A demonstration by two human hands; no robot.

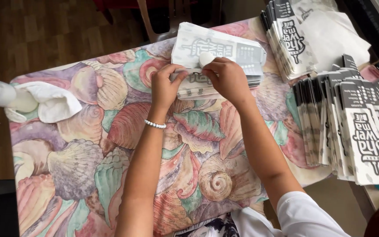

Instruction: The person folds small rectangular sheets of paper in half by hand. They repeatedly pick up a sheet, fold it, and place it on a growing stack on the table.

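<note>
A stack of flat white paper bags with dark print (218, 57) lies at the far middle of the table. My left hand (165, 85) pinches the near left edge of the stack; a white bead bracelet (155, 124) circles that wrist. My right hand (227, 77) rests on the top bags and holds a small white rounded object (206, 58) at its fingertips, pressed against the top bag.
The table wears a seashell-patterned cloth (88, 166). More printed paper bags stand in fanned stacks at the right (352, 127) and far right (288, 39). A white cloth and a white rounded thing (31, 103) lie at the left edge. A chair (154, 22) stands beyond the table.
</note>
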